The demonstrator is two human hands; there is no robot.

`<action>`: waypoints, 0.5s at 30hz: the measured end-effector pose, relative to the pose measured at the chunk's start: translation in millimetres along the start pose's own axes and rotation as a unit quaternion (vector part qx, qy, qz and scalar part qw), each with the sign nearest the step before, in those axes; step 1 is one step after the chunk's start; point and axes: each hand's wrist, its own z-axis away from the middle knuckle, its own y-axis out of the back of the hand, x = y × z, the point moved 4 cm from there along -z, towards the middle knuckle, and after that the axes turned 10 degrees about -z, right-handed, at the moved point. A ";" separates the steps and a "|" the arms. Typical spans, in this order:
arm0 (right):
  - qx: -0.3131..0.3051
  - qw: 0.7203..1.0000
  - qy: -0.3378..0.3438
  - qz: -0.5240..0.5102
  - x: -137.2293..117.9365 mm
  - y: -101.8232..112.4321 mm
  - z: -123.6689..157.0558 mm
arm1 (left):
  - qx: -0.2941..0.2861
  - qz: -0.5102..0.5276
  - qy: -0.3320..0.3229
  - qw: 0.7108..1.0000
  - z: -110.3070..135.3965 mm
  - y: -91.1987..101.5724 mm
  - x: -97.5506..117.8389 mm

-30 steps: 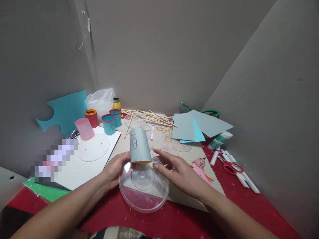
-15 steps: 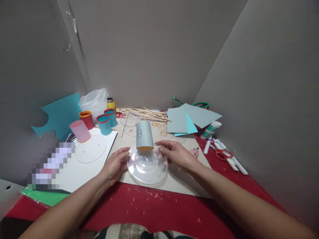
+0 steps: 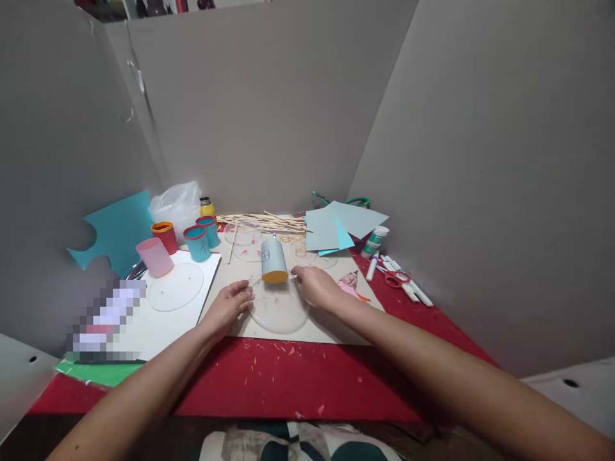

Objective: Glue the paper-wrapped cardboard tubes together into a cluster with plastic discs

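Note:
A clear round plastic plate (image 3: 279, 314) lies nearly flat in front of me on a light board. The fingers of my left hand (image 3: 229, 306) are curled at its left rim. My right hand (image 3: 313, 285) pinches the rim on the other side, near the back. By the plate's far edge is a grey-blue paper cylinder (image 3: 273, 257) with dark drawn marks, its yellow end (image 3: 275, 277) facing me. Whether the cylinder rests on the plate or just behind it, I cannot tell. A crumpled pink piece (image 3: 348, 282) sits right of my right hand.
Left stand a pink cup (image 3: 154, 256), a red cup (image 3: 164, 238) and two blue cups (image 3: 196, 243). Thin wooden sticks (image 3: 269, 222) lie behind, beside grey sheets (image 3: 323, 230). Red-handled scissors (image 3: 397, 278) and white markers (image 3: 418, 291) are at right.
The clear plate has gone from tilted, with its centre ring showing, to lying flatter. Both hands stay at its rim. My view has shifted, showing more wall above and more lap below.

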 end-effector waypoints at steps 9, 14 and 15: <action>0.033 0.999 -0.018 0.040 12.5 16.8 32.9 | 0.021 -0.103 -0.101 0.989 -2.7 4.1 0.8; 0.040 0.999 -0.008 0.010 20.0 18.9 54.2 | 0.011 -0.139 -0.131 0.982 -7.7 2.9 -4.0; 0.042 0.999 -0.003 0.001 19.4 18.2 56.4 | 0.008 -0.144 -0.135 0.980 -7.9 2.7 -4.2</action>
